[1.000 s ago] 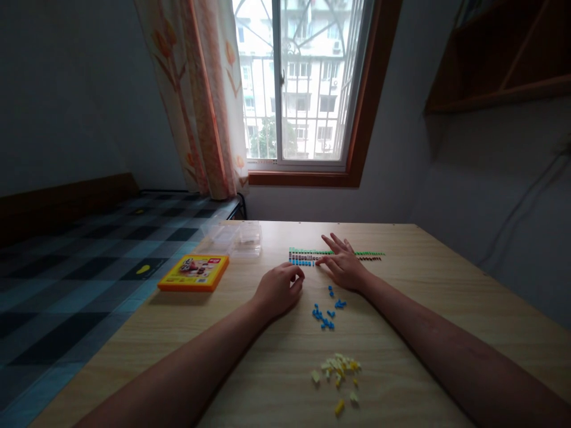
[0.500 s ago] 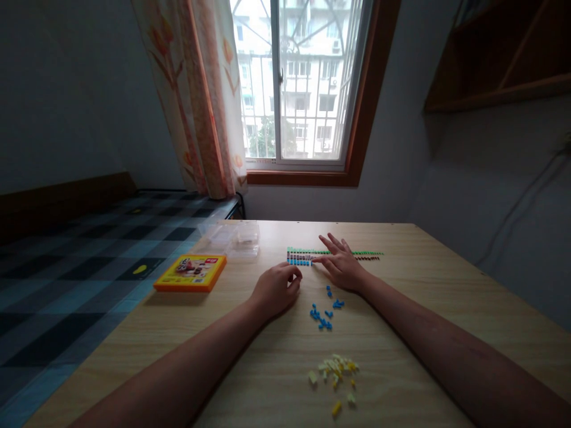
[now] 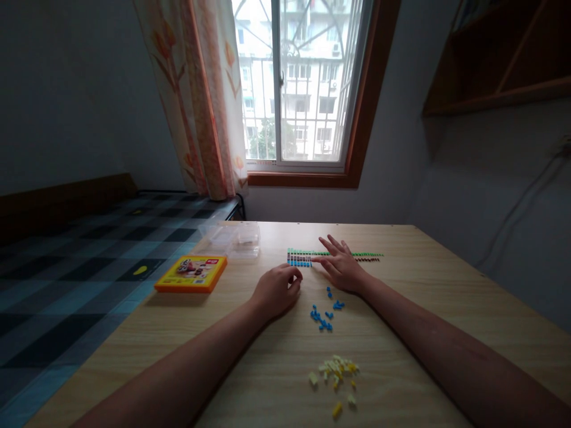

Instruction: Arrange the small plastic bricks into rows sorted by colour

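Note:
My right hand point(image 3: 341, 266) lies over the small brick rows with its fingers spread. Its index fingertip is at the right end of a short row of blue bricks point(image 3: 298, 264). Behind that run a row of dark brown bricks point(image 3: 368, 259) and a row of green bricks point(image 3: 368, 254), both partly covered by this hand. My left hand point(image 3: 276, 289) rests on the table just left of the rows, fingers curled and thumb close to the index finger. Anything between them is too small to make out. Loose blue bricks point(image 3: 323, 318) lie scattered nearer to me, between my forearms.
A pile of cream and yellow bricks point(image 3: 338, 368) sits close to me on the wooden table point(image 3: 423, 333). To the left are a flat yellow box point(image 3: 191, 273) and clear plastic trays point(image 3: 232, 239). Beyond the left edge stands a bed with a checked cover point(image 3: 89, 261).
Both hands and the bricks stay in nearly the same places. The whole view shifts very slightly.

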A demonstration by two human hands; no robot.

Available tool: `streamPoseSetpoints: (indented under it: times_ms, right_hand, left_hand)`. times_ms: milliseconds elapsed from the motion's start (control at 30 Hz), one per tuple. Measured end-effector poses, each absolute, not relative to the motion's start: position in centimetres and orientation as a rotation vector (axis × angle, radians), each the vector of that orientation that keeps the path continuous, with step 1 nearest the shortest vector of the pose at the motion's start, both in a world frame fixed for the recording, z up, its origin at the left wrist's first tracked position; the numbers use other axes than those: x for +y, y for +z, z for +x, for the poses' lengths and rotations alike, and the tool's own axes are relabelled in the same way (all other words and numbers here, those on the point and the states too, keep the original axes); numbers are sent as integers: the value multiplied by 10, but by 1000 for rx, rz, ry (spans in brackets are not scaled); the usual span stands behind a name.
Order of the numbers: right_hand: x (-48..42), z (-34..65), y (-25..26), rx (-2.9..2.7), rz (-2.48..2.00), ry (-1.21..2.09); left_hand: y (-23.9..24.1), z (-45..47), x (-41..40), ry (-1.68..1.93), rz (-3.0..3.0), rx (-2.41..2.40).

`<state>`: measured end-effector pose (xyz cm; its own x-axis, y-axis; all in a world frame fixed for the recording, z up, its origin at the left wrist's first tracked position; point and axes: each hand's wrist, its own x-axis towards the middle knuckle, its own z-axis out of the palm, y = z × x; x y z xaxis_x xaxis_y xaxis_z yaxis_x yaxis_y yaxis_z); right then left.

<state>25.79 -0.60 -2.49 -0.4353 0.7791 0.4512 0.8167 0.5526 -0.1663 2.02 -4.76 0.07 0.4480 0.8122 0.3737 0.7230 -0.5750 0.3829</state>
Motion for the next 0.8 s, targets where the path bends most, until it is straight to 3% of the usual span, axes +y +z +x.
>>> streamPoseSetpoints:
  times_ms: [800]
  right_hand:
    - [-12,258,-19,-2224,-1191,-144]
  left_hand:
    - [1,20,-47,790,2518,1332]
